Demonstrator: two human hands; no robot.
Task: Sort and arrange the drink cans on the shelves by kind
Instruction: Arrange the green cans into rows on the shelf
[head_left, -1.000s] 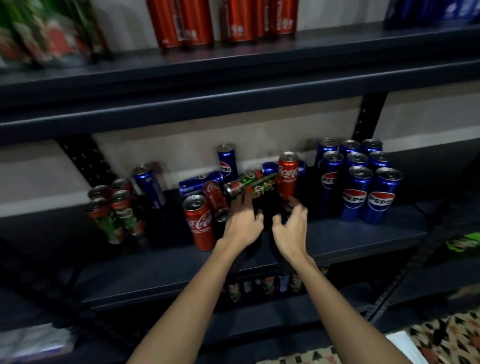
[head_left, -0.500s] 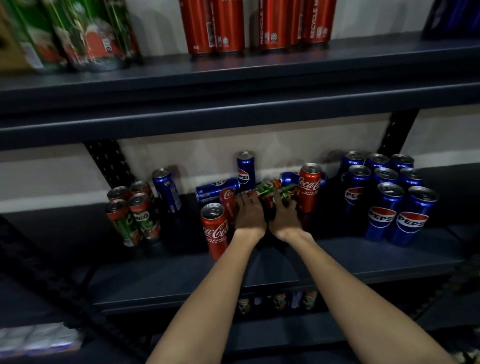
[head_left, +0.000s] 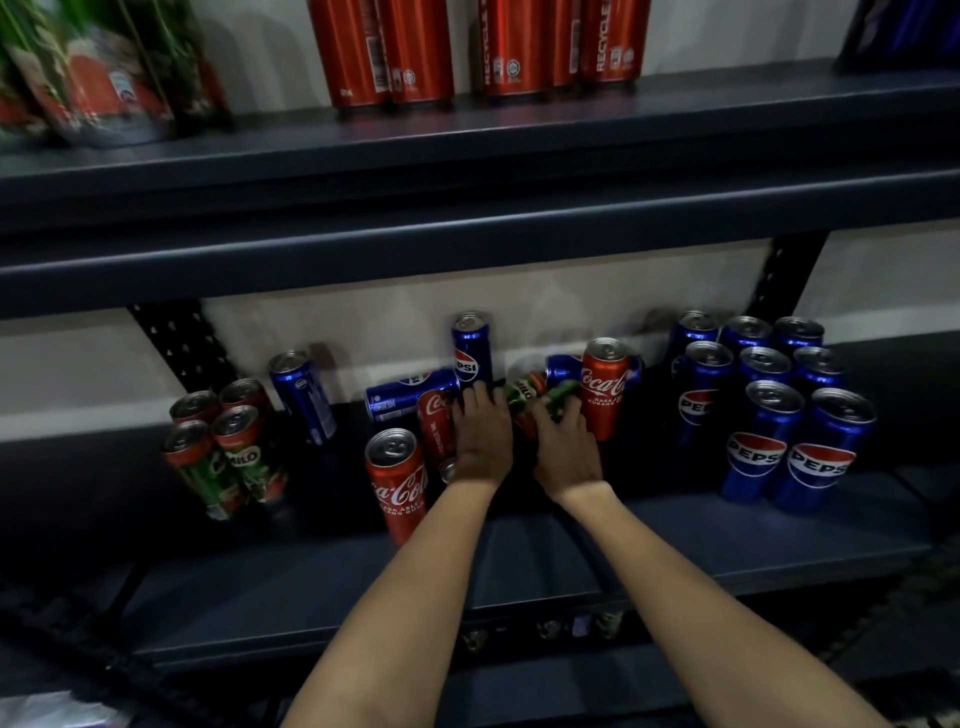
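On the middle shelf (head_left: 675, 545) two green Milo cans lie on their sides in a mixed heap. My left hand (head_left: 480, 436) bends its fingers down over the left end of one lying Milo can (head_left: 524, 388). My right hand (head_left: 566, 447) curls its fingers round the other lying Milo can (head_left: 560, 397). A Coca-Cola can (head_left: 435, 421) lies just left of my left hand. Upright Coca-Cola cans stand at the front left (head_left: 397, 483) and right of my right hand (head_left: 605, 389). Behind are a lying Pepsi can (head_left: 410, 395) and an upright Pepsi can (head_left: 471, 353).
Several Pepsi cans (head_left: 769, 405) stand grouped at the right, several Milo cans (head_left: 228, 452) at the left, with a lone Pepsi can (head_left: 301, 400) beside them. The upper shelf (head_left: 519, 140) holds red cans (head_left: 384, 52) and green cans (head_left: 93, 67). More cans show on the shelf below.
Both hands have reached forward from in front of the heap onto the two lying Milo cans. The camera has moved closer and tilted up.
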